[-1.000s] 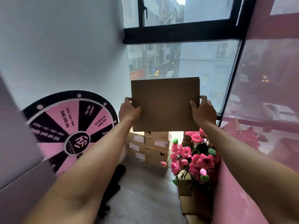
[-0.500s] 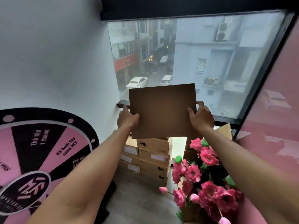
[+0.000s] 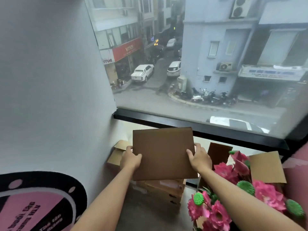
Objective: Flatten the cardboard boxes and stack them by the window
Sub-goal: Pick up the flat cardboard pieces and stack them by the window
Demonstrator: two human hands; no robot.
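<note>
Head view is showing us holding one flattened cardboard box (image 3: 164, 154) out in front of us, just below the black window frame (image 3: 200, 126). Our left hand (image 3: 130, 160) is gripping its left edge, thumb on the near face and fingers curled behind; our right hand (image 3: 199, 158) is gripping the right edge the same way. So each grip is closed on the panel, which is hanging in the air, tilted slightly away from us, and touching nothing else that we can make out.

We are judging the flattening of this piece as done; it is reading as a thin flat sheet. What is left for it is the setting down. Beneath it we are seeing a stack of sealed, labelled cartons (image 3: 164, 191) against the wall, and an open box (image 3: 119, 151) with raised flaps to the left. Another open box (image 3: 266, 166) is standing behind the pink artificial flowers (image 3: 233, 194) on the right. Those open boxes are looking unflattened, so we are reckoning more work is remaining. Whether a flat pile is already lying by the window, we cannot tell.
</note>
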